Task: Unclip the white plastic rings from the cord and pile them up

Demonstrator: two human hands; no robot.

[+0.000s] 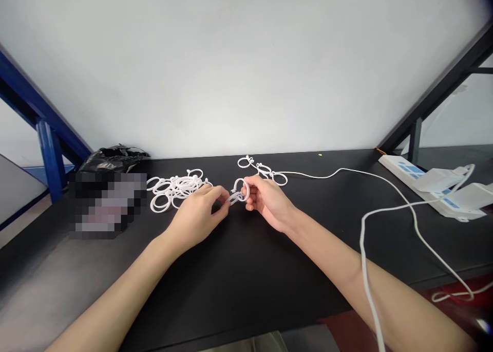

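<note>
My right hand (265, 200) pinches a white curtain ring (247, 188) between thumb and fingers, holding it upright over the black table. From the other side, my left hand (200, 210) is closed, its thumb and fingertips on a second white ring-like piece (233, 198) that meets the first. Whether the two are linked cannot be made out. Beside and behind my left hand lies a tangled pile of white curtain rings (160, 202). Farther back, beyond my right hand, a few more white rings (280, 178) lie in a short row.
A black plastic bag (111, 159) and a blurred-out item (108, 205) are on the left. At right sits a white power strip (404, 169) with plugged-in adapters. Its white cable (364, 239) crosses over my right forearm. A pale wall (246, 69) rises behind the black table (239, 275).
</note>
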